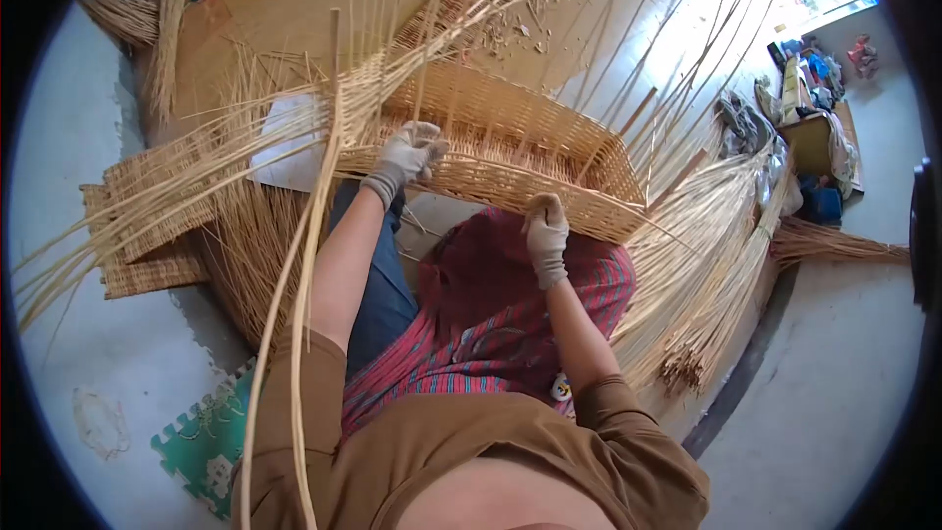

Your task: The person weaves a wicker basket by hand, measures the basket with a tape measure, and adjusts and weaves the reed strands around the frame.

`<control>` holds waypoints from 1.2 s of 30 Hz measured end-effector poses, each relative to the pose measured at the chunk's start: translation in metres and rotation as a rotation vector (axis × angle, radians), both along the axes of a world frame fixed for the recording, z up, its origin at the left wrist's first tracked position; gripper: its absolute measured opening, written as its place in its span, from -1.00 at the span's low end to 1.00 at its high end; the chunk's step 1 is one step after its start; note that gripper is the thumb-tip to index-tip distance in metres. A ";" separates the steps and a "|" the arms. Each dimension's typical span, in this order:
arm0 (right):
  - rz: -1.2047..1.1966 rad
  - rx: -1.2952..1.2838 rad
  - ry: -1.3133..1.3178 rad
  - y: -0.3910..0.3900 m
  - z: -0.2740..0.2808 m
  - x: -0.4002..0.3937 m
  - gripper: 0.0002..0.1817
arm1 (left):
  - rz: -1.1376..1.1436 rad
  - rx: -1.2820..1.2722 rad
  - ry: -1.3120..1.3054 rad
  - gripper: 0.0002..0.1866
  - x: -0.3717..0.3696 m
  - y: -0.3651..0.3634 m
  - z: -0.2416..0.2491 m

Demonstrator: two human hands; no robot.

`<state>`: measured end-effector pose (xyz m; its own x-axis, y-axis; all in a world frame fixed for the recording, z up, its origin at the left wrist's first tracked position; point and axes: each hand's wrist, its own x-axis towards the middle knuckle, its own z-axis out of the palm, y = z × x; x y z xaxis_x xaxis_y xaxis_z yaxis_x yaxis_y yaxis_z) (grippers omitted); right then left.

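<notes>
A long, partly woven wicker basket (491,177) lies across my lap, with tall stakes rising from its sides. My left hand (407,157), in a pale glove, is closed on the basket's near rim, left of its middle. Further right, my gloved right hand (547,228) has its fingers curled against the outside of the near wall. Long loose canes fan out from the basket's left end, and two of them hang down over my left arm. A red striped cloth (491,294) covers my lap under the basket.
Bundles of pale canes (697,265) lie to the right. Woven panels (157,206) and more canes are at the left. Plastic bags and assorted items (819,88) stand by the right wall. Cane scraps litter the floor beyond the basket. A green foam mat (211,442) lies at lower left.
</notes>
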<state>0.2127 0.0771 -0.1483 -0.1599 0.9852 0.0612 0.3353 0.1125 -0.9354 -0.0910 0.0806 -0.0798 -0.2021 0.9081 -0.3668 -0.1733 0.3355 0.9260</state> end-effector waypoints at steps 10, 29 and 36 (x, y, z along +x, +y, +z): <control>-0.151 -0.125 0.672 0.009 0.119 -0.059 -0.64 | 0.134 -0.045 0.223 -0.69 -0.001 0.022 -0.045; -0.237 -0.160 0.557 0.038 0.069 0.016 -0.82 | -0.220 -0.211 0.486 -0.57 0.069 0.033 0.011; -0.336 -0.246 0.642 0.055 0.064 0.031 -0.91 | -0.246 -0.158 0.140 -0.69 0.060 0.036 -0.024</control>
<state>0.2438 0.1319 -0.0845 0.1437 0.9718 -0.1869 -0.3031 -0.1365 -0.9431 -0.0306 0.1161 -0.1038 -0.0419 0.8700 -0.4913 0.0560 0.4930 0.8682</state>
